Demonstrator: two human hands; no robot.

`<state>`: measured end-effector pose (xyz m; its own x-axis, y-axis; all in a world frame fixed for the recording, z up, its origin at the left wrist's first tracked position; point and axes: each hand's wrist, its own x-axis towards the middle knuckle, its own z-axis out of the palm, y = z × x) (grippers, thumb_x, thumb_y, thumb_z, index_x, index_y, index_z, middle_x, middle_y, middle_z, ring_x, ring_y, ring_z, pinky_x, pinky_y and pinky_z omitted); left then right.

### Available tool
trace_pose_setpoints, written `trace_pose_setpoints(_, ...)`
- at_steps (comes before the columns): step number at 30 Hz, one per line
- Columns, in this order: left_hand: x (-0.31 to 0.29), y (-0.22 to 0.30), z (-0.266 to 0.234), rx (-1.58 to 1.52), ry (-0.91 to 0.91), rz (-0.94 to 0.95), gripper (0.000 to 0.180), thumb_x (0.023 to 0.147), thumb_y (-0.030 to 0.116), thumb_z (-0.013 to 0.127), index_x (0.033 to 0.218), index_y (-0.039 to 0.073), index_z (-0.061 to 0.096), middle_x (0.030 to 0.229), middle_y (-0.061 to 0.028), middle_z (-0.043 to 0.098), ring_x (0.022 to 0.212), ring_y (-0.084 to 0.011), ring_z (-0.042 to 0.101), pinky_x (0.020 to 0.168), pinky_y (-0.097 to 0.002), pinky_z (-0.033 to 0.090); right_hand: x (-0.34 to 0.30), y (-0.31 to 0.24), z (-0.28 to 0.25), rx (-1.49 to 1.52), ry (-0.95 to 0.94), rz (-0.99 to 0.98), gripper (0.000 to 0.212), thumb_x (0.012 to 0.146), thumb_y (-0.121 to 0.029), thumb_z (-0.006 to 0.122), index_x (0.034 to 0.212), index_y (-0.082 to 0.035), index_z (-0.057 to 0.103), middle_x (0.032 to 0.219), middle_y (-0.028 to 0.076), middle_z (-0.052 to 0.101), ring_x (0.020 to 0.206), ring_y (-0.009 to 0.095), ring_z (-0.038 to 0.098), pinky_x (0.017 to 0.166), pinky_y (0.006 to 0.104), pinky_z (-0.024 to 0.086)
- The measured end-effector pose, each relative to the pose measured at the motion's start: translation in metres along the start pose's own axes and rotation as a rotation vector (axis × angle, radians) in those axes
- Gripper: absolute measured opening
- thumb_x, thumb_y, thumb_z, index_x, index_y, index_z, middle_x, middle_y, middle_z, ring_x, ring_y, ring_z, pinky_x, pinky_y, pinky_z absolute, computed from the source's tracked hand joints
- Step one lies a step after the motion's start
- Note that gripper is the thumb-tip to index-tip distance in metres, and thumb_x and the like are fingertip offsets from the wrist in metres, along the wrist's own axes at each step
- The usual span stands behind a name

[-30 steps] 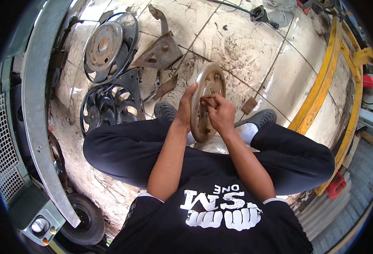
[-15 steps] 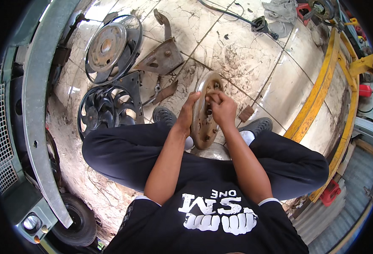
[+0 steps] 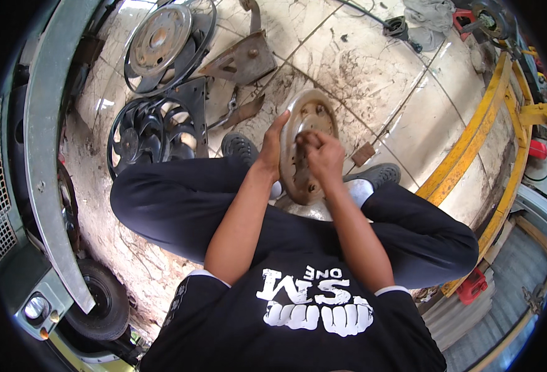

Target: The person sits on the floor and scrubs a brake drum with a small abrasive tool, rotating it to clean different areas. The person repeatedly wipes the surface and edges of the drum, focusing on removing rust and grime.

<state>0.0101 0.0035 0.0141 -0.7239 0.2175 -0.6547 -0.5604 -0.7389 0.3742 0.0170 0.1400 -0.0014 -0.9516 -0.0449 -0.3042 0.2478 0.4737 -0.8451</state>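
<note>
A round, worn metal wheel cover [image 3: 294,168] stands tilted on edge between my bent legs, its stained, rusty face toward the right. My left hand [image 3: 272,149] grips its left rim, thumb along the edge and fingers behind. Against the middle of the face, my right hand [image 3: 325,160] is closed, its fingertips pressed to the metal. Whatever those fingers may hold is hidden. Beneath the cover, a shiny rounded metal piece [image 3: 304,211] shows in part.
Ahead on the left lie another rusty wheel cover [image 3: 157,40], a black fan [image 3: 155,139] and a rusty bracket [image 3: 245,60]. A small brown block [image 3: 363,154] lies by my right shoe. A yellow frame [image 3: 469,146] bounds the right; a grey bumper [image 3: 45,142] the left.
The wheel cover has turned so more of its face shows. My right hand has shifted slightly over that face, while the left keeps hold of the rim. The whole view has moved a little.
</note>
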Motion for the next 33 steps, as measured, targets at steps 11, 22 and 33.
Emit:
trace_pose_setpoints(11,0.022,-0.017,-0.049,-0.078,-0.084,-0.046,0.055,0.104,0.053,0.051,0.135,0.008,0.061,0.108,-0.0081,0.071,0.085,-0.0171,0.072,0.074,-0.031,0.061,-0.005,0.004,-0.002,-0.035,-0.04,-0.052,0.014,0.088,-0.013,0.073,0.097,-0.008,0.081,0.089,0.017,0.077,0.083,0.035,0.074,0.078,0.041,0.057)
trace_pose_setpoints(22,-0.004,-0.015,-0.016,-0.097,0.056,0.022,0.059,0.101,0.059,0.052,0.125,0.007,0.066,0.098,-0.0095,0.072,0.087,-0.0225,0.071,0.08,-0.0379,0.06,-0.007,0.009,0.006,-0.054,-0.043,-0.243,0.016,0.083,-0.01,0.072,0.096,-0.01,0.082,0.083,0.019,0.073,0.079,0.036,0.073,0.072,0.0438,0.057)
trace_pose_setpoints(33,0.004,-0.016,-0.019,-0.159,0.104,0.008,0.058,0.1,0.059,0.051,0.13,0.01,0.065,0.104,-0.0089,0.072,0.087,-0.0226,0.071,0.079,-0.0362,0.06,0.035,0.001,0.003,-0.155,-0.09,-0.325,0.013,0.084,-0.015,0.075,0.093,-0.009,0.081,0.084,0.019,0.073,0.077,0.038,0.07,0.073,0.0458,0.055)
